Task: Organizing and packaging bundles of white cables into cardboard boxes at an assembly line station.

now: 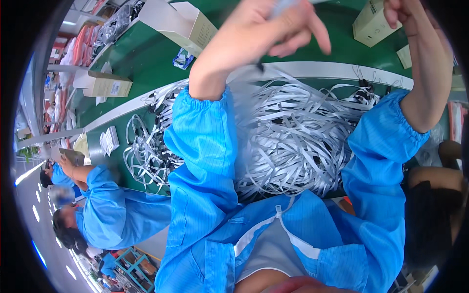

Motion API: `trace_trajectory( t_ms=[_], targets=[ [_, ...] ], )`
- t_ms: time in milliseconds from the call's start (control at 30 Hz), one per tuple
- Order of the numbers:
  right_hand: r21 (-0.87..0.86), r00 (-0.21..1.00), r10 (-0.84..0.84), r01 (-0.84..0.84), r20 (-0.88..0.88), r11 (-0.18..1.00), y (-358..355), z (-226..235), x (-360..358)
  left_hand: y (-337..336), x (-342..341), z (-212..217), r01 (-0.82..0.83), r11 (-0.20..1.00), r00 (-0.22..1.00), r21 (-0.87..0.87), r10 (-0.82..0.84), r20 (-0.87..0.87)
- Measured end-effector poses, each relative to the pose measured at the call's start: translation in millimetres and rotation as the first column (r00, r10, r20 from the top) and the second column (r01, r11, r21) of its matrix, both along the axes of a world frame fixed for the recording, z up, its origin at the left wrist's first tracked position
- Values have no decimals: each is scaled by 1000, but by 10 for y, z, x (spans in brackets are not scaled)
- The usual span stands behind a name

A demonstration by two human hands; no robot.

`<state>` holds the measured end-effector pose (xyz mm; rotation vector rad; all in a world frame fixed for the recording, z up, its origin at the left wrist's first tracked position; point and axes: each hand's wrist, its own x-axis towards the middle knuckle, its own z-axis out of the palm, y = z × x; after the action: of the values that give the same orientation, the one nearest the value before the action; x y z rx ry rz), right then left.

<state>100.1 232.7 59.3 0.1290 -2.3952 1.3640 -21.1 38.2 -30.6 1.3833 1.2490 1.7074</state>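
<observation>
Holding the left hand [283, 29] far over a smooth green table [342, 46], bending its fingers by a pale, blurred piece [287, 5], leaving unclear whether gripping it. Holding the right hand [406, 12] at far right, near a boxy cream carton [373, 24], showing too little to tell its grip. Flanking, nearer, a tangled heap of flat, glossy white straps [303, 132] with blue sleeves [202, 136].
</observation>
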Motion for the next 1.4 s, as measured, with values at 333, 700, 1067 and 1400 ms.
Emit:
trace_trajectory(
  t_ms=[333,700,1067,1400],
  targets=[
    [167,928,266,-314,260,934,-213,-128,-124,212,94,-139,-480,769,373,422,-257,892],
    [7,930,197,-205,-310,979,-233,-488,-327,252,420,245,-516,835,699,-189,539,471],
    [-238,980,186,-165,66,957,-359,-180,-103,293,444,203,-572,788,743,-229,615,263],
    [103,978,149,-135,-147,986,-175,-13,-208,-410,358,331,-847,-18,-201,532,936,-290]
  ],
)
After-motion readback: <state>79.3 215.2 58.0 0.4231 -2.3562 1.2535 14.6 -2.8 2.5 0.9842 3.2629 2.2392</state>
